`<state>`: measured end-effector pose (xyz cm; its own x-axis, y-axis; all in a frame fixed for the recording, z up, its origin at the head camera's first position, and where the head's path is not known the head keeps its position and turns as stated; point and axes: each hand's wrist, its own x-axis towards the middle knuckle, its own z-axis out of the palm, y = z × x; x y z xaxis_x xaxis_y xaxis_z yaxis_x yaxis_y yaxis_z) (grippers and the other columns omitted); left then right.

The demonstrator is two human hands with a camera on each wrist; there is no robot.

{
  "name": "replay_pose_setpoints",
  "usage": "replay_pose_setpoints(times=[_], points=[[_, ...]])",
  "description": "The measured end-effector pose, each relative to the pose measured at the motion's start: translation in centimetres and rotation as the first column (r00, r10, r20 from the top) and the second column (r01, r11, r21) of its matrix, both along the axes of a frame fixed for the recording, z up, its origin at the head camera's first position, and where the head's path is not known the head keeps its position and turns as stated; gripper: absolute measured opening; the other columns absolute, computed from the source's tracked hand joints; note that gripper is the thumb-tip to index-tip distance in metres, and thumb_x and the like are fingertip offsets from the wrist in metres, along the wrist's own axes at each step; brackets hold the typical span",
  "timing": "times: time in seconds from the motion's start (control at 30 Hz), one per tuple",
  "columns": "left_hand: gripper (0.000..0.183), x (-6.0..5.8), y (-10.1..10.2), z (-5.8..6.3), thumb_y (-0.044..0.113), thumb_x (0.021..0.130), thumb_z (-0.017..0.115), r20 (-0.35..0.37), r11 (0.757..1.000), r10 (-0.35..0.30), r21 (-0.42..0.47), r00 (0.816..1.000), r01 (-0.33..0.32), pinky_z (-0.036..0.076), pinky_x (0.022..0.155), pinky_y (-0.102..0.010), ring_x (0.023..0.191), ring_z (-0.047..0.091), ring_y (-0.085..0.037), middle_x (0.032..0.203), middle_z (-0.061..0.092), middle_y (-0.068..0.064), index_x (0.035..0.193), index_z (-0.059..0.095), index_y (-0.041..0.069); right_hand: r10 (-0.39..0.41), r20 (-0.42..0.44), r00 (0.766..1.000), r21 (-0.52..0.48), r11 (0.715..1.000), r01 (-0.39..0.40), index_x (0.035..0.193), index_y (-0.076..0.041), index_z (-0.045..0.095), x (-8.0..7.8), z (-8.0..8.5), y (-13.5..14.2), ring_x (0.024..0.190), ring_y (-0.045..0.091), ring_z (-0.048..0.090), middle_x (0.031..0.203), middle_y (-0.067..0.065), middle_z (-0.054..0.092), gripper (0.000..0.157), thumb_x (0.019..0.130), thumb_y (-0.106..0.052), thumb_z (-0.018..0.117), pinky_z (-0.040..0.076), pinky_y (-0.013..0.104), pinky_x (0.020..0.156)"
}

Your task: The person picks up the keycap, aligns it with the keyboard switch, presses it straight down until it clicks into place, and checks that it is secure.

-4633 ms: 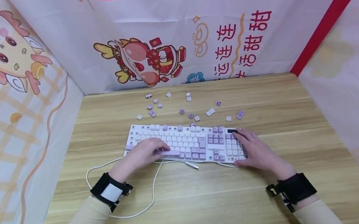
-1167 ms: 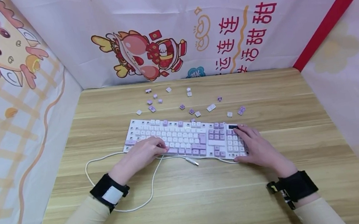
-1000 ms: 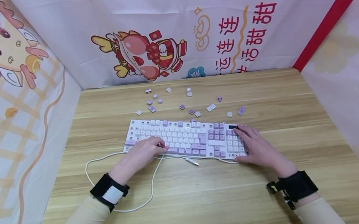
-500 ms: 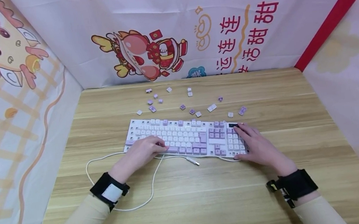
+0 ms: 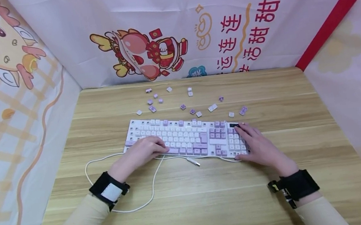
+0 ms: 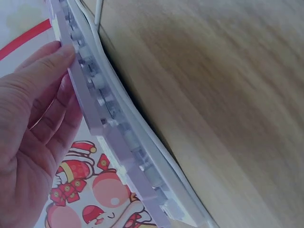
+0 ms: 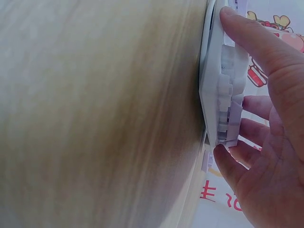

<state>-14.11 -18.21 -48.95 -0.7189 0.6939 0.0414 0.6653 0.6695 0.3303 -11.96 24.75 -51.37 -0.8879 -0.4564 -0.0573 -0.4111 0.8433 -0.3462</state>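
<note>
A white and lilac keyboard [image 5: 183, 136] lies across the middle of the table, with several key positions along its left and top bare of caps. My left hand [image 5: 144, 150] is at its front edge, thumb and index finger pinching the long lilac spacebar keycap [image 6: 85, 97], which sits in its row. The other fingers of that hand curl above the keys. At the keyboard's right end, my right hand [image 5: 259, 146] grips it, thumb at the front edge and fingers over the number pad side. The left part of the bottom row is hidden under the left hand.
Loose white and lilac keycaps [image 5: 212, 107] lie scattered behind the keyboard. A white cable [image 5: 153, 184] loops over the table at the left, and its plug [image 5: 192, 161] lies just in front of the keyboard. Printed cloth [image 5: 154, 4] hangs behind and at both sides.
Several seconds ago the left hand held the spacebar tilted above its row; it now lies level among the keys. Since then both hands have stayed nearly still. The head view has shifted slightly.
</note>
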Motion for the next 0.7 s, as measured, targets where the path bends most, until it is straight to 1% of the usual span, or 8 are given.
replay_pose_setpoints(times=[0.07, 0.17, 0.27, 0.33, 0.47, 0.6, 0.7], points=[[0.021, 0.07, 0.22, 0.22, 0.013, 0.086, 0.077, -0.018, 1.0, -0.001, -0.017, 1.0, 0.0, 0.058, 0.08, -0.024, 0.089, 0.068, -0.009, 0.097, 0.072, 0.004, 0.104, 0.078, 0.022, -0.002, -0.001, 1.0, -0.001, 1.0, 0.002, 0.155, -0.003, 0.03, -0.01, 0.0, 0.03, 0.147, 0.046, 0.027, 0.161, 0.024, 0.027, 0.108, 0.074, -0.047, 0.085, 0.033, 0.06, 0.117], [0.022, 0.17, 0.48, 0.52, 0.015, 0.085, 0.077, -0.031, 0.999, 0.02, -0.046, 0.999, -0.021, 0.052, 0.067, -0.017, 0.076, 0.061, -0.004, 0.09, 0.072, 0.007, 0.105, 0.078, 0.024, -0.004, -0.002, 1.0, 0.0, 1.0, 0.004, 0.155, -0.003, 0.03, -0.02, -0.03, 0.07, 0.148, 0.046, 0.027, 0.162, 0.023, 0.027, 0.107, 0.074, -0.047, 0.085, 0.033, 0.06, 0.117], [0.025, 0.27, 0.67, 0.68, 0.014, 0.085, 0.078, -0.025, 0.998, 0.031, -0.062, 0.999, -0.032, 0.047, 0.062, -0.016, 0.071, 0.056, -0.002, 0.087, 0.072, 0.008, 0.107, 0.077, 0.025, -0.004, -0.002, 1.0, 0.003, 1.0, 0.004, 0.155, -0.004, 0.03, -0.03, -0.1, 0.08, 0.148, 0.045, 0.027, 0.162, 0.023, 0.026, 0.107, 0.075, -0.048, 0.085, 0.034, 0.06, 0.117], [0.025, 0.37, 0.7, 0.68, 0.013, 0.084, 0.078, -0.019, 0.997, 0.031, -0.068, 0.999, -0.033, 0.047, 0.062, -0.016, 0.071, 0.056, -0.002, 0.086, 0.072, 0.007, 0.106, 0.078, 0.025, -0.001, 0.0, 1.0, 0.001, 1.0, 0.001, 0.155, -0.004, 0.03, -0.02, -0.13, 0.05, 0.148, 0.045, 0.026, 0.162, 0.023, 0.026, 0.107, 0.075, -0.048, 0.085, 0.034, 0.059, 0.117], [0.026, 0.52, 0.63, 0.46, 0.01, 0.085, 0.077, 0.012, 0.998, 0.034, -0.047, 0.999, -0.034, 0.05, 0.066, -0.018, 0.073, 0.059, -0.003, 0.089, 0.074, 0.007, 0.107, 0.078, 0.024, 0.001, 0.006, 1.0, -0.009, 1.0, -0.001, 0.155, -0.003, 0.03, -0.01, -0.15, 0.01, 0.149, 0.045, 0.025, 0.162, 0.023, 0.025, 0.107, 0.075, -0.048, 0.084, 0.032, 0.059, 0.118], [0.023, 0.69, 0.48, 0.14, 0.009, 0.085, 0.076, -0.023, 0.999, 0.002, -0.036, 1.0, -0.003, 0.054, 0.068, -0.018, 0.076, 0.064, -0.004, 0.091, 0.075, 0.006, 0.104, 0.079, 0.022, 0.0, 0.005, 1.0, -0.011, 1.0, 0.0, 0.155, -0.003, 0.03, 0.0, -0.15, 0.07, 0.149, 0.045, 0.024, 0.162, 0.023, 0.025, 0.107, 0.075, -0.048, 0.084, 0.032, 0.059, 0.118], [0.023, 0.87, 0.3, -0.19, 0.008, 0.084, 0.076, -0.073, 0.999, -0.029, -0.042, 0.997, 0.026, 0.056, 0.07, -0.02, 0.079, 0.067, -0.005, 0.091, 0.075, 0.005, 0.101, 0.079, 0.023, -0.001, 0.006, 1.0, -0.005, 1.0, 0.001, 0.155, -0.003, 0.03, 0.03, -0.11, 0.11, 0.149, 0.045, 0.025, 0.162, 0.023, 0.025, 0.106, 0.075, -0.048, 0.084, 0.033, 0.06, 0.117]])
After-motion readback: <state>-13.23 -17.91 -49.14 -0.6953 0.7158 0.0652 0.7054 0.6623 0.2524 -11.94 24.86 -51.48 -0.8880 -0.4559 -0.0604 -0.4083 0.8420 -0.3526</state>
